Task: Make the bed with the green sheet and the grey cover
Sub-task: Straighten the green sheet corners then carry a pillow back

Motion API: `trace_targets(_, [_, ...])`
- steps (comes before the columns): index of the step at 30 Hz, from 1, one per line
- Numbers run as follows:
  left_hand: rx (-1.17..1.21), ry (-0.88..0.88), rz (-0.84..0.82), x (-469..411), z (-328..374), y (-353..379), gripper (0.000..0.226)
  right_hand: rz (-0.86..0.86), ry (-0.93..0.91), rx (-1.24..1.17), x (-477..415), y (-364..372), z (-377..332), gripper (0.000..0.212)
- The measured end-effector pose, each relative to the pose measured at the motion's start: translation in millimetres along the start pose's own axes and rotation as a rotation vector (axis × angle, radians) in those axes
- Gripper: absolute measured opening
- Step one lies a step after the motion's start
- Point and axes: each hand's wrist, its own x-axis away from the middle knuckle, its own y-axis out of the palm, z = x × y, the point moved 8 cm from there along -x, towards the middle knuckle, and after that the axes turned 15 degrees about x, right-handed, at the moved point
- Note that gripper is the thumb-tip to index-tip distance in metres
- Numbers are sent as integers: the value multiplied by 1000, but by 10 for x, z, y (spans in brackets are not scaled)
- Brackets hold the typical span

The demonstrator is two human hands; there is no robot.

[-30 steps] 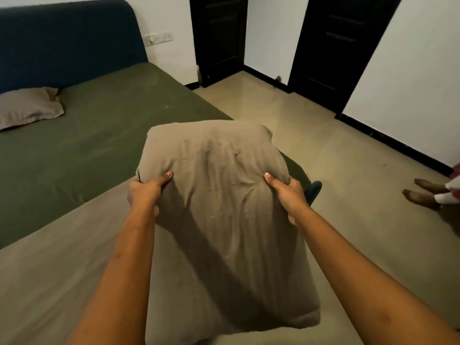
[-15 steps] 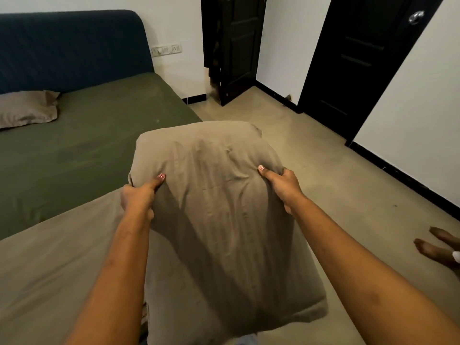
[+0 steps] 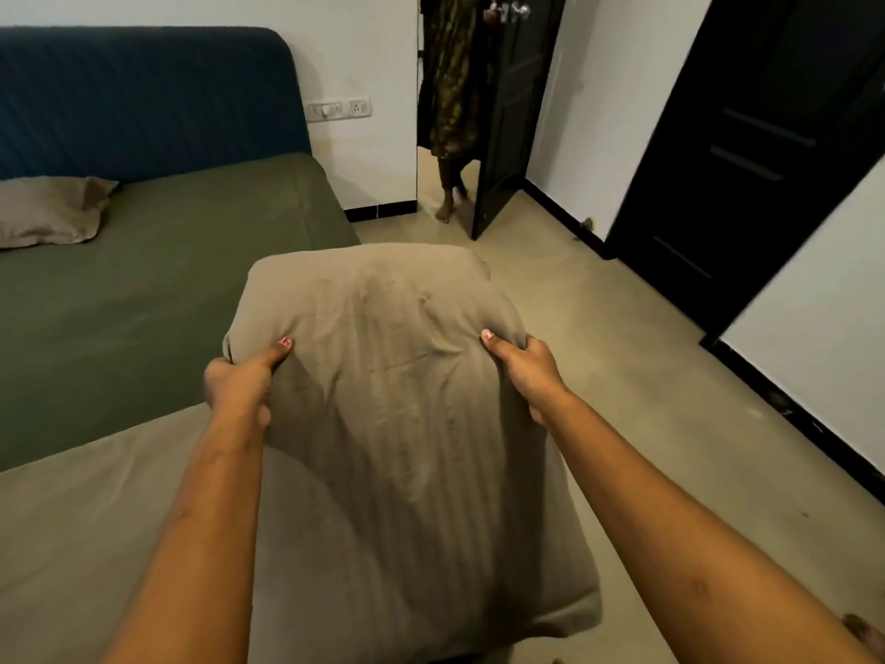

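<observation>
grey pillow gripped by both outstretched hands.

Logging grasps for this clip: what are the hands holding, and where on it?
Both hold the grey pillow by its two side edges near the far end: left hand on the left edge, right hand on the right.

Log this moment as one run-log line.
left hand: grips pillow | right hand: grips pillow | second pillow: on green sheet

Dark blue headboard, wall socket plate, open black door with a person standing barefoot behind, second black door, beige floor.
</observation>
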Motion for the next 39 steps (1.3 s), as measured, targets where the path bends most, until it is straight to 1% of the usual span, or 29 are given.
trace_targets(3, [36, 27, 80, 65, -64, 295, 71, -56, -46, 22, -525, -128, -82, 31])
trace_targets(4, [55, 45, 117, 86, -94, 376, 70, -85, -75, 23, -728, -154, -115, 33])
trace_targets(7, [105, 79, 263, 279, -201, 552, 66, -185, -148, 72, -1177, -219, -252, 44])
trace_targets(9, [162, 67, 323, 442, -300, 690, 65, -247, -167, 113, -1413, -280, -306, 54])
trace_targets(10, [199, 68, 354, 537, -339, 742, 64, -289, -187, 131, -1532, -294, -322, 54])
trace_targets(12, [262, 71, 424, 698, -425, 799, 67, -355, -235, 175, -1727, -323, -418, 45])
trace_targets(14, [284, 61, 489, 853, -465, 838, 68, -415, -268, 183, -1849, -329, -517, 40])
trace_targets(18, [289, 77, 592, 1000, -474, 836, 70, -547, -294, 183, -2000, -247, -683, 47])
trace_targets(23, [352, 124, 693, 1079, -495, 778, 70, -649, -338, 201, -2140, 22, -848, 47])
trace_targets(28, [439, 147, 781, 1081, -536, 734, 85, -745, -419, 210, -2219, 299, -1095, 44])
trace_targets(29, [448, 151, 792, 1047, -521, 746, 85, -764, -431, 208, -2263, 372, -1144, 45])
trace_targets(35, [479, 175, 871, 608, -347, 867, 84, -848, -472, 204, -2699, 995, -1484, 44])
trace_targets(39, [500, 152, 949, 198, -289, 942, 80, -918, -480, 228, -3018, 1512, -1747, 44])
